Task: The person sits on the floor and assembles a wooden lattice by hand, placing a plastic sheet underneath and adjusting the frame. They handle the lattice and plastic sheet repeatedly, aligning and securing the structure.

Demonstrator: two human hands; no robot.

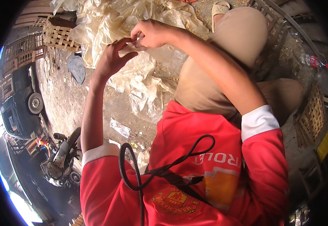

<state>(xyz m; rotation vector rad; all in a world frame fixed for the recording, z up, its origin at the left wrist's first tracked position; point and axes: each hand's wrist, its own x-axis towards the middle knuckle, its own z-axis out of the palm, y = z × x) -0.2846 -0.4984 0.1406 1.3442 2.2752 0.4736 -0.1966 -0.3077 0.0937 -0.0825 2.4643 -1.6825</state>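
Note:
A thin, cloudy plastic sheet (170, 55) hangs beneath my right hand (150, 34), whose fingers are closed in a pinch on its edge. My left hand (114, 59) is just to the left, its thumb spread away from its bent fingers. The left fingertips reach the plastic's edge beside the right fingers; whether they touch it I cannot tell. Crumpled, yellowish plastic sheets (107, 24) lie heaped on the ground beyond both hands. Another rumpled plastic sheet (143, 92) spreads below them, near my lap.
Woven bamboo baskets (60, 37) stand at the far left, with a grey scrap (76, 69) close by. A motorcycle (60, 158) and a dark vehicle (17, 101) are further left. At right lie a plastic bottle (310, 60) and a woven panel (311, 115). A black cord (124, 165) loops across my shirt.

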